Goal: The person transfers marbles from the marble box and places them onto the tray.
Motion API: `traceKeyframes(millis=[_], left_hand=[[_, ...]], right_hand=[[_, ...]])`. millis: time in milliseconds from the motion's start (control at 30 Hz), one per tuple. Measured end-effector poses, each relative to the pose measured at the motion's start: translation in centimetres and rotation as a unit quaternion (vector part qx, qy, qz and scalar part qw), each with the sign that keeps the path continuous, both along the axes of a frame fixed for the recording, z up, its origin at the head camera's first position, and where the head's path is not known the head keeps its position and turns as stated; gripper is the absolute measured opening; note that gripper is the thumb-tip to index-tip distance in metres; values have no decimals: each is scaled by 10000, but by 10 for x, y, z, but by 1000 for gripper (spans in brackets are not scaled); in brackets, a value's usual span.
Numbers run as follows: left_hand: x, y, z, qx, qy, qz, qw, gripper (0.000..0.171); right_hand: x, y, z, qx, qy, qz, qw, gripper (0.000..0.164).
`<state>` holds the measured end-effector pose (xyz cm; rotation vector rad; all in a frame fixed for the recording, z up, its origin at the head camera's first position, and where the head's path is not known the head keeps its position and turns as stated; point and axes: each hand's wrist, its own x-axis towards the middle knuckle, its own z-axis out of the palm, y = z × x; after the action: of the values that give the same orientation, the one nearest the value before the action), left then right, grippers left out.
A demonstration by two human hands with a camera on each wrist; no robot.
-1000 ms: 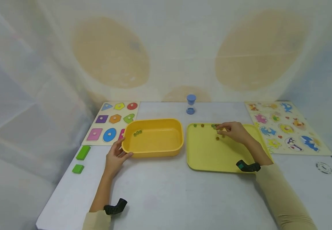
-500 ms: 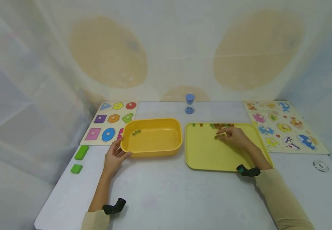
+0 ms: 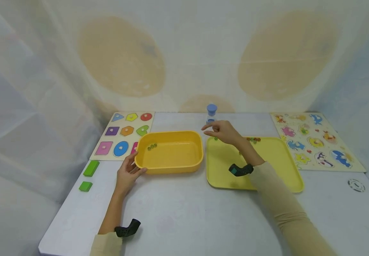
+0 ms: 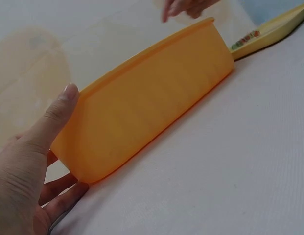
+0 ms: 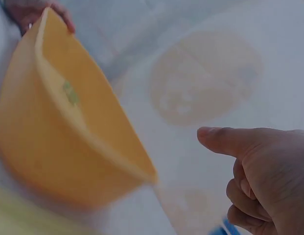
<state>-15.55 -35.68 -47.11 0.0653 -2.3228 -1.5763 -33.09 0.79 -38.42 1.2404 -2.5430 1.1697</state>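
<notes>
A yellow plastic basin (image 3: 168,170) stands on the table left of centre, with a short row of green beads (image 3: 152,146) inside at its left. My left hand (image 3: 128,177) holds the basin's left end, thumb at the rim and fingers low against the wall. My right hand (image 3: 224,132) is in the air between the basin and a shallow yellow tray (image 3: 229,174), index finger and thumb stretched toward the basin. In the right wrist view its thumb points out and other fingers curl in; I cannot tell whether a bead is between the fingertips. Brown and green beads (image 3: 253,139) lie along the tray's far edge.
A blue sand timer (image 3: 211,110) stands behind the right hand. A shape puzzle board (image 3: 112,132) lies behind the basin's left end, a sea-animal puzzle board (image 3: 315,142) right of the tray. Two green blocks (image 3: 91,168) lie at left, a round black-and-white disc (image 3: 356,185) at far right.
My right hand has lifted from the beads on the tray and moved left, toward the basin's right end. The left hand stays on the basin.
</notes>
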Motion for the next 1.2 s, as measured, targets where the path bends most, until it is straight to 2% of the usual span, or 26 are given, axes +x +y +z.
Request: traceKeyframes(millis=[100, 233, 367, 500, 667, 767, 900, 1067, 1200], left_hand=[[0, 0, 1, 26, 6, -3, 10000, 65], [1, 1, 1, 39, -33, 24, 10000, 64], [0, -1, -1, 162, -10, -3, 9999, 64], [-1, -1, 0, 265, 28, -111, 9996, 64], [6, 8, 15, 195, -124, -120, 9997, 65], [6, 8, 12, 129, -82, -82, 9998, 64], [0, 0, -1, 80, -28, -47, 10000, 64], [1, 1, 1, 77, -93, -25, 9999, 64], [6, 6, 12, 135, -158, -56, 9998, 65]], right_hand=[[-7, -44, 7, -43, -48, 312, 9995, 19], [-13, -99, 8, 127, -205, 714, 9972, 18], [-14, -144, 5, 627, -527, 1030, 9913, 21], [-11, -174, -3, 1226, -633, 1008, 9853, 23], [-6, -194, -14, 1716, -696, 850, 9790, 27], [-7, -200, -24, 1948, -812, 742, 9747, 29], [-9, -204, -35, 2147, -839, 681, 9707, 30], [-8, -206, -39, 2171, -828, 662, 9704, 30], [-7, -206, -41, 2269, -842, 682, 9679, 26]])
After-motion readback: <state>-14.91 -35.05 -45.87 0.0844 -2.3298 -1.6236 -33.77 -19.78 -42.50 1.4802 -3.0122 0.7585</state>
